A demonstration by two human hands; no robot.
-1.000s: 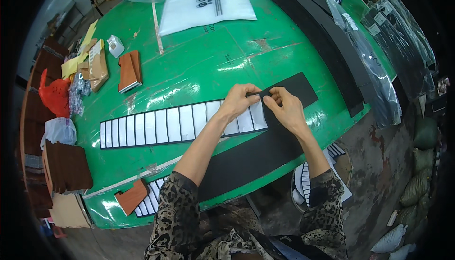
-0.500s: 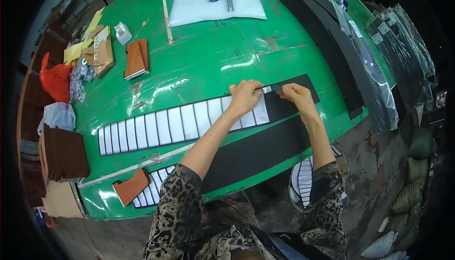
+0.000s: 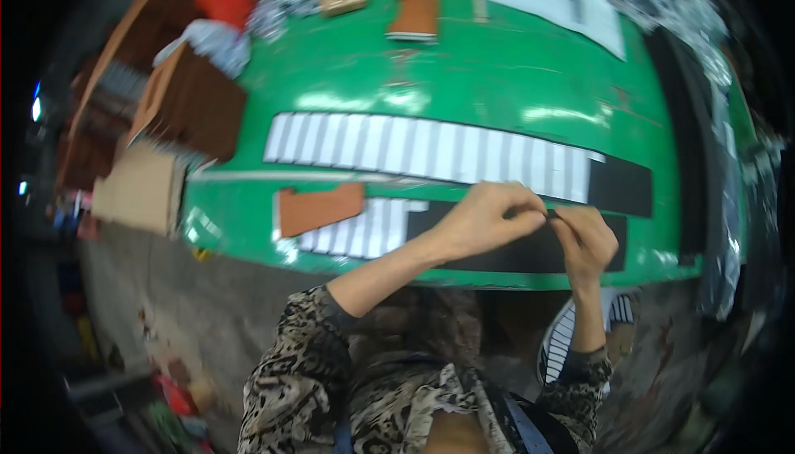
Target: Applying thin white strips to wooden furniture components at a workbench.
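My left hand (image 3: 497, 218) and my right hand (image 3: 588, 235) meet fingertip to fingertip, both pinched. Something small and dark seems to be between them, too small and blurred to name. Below them lies a long black strip (image 3: 505, 257) with white ribbed pieces (image 3: 368, 230) at its left end. A brown notched piece (image 3: 319, 210) rests over that end. Just beyond, a second black strip (image 3: 621, 185) is covered with a row of white pieces (image 3: 431, 152), except for its bare black right end.
The green table (image 3: 464, 73) also holds a brown block (image 3: 414, 14), a white plastic sheet (image 3: 559, 3) and a stack of brown boards (image 3: 195, 102). Long dark panels (image 3: 683, 131) line the right side. A round container with white pieces (image 3: 563, 342) stands below the front edge.
My view has swung, so the table sits differently in it. Both hands have left the right part of the far strip, come toward me and joined at the fingertips over the near strip.
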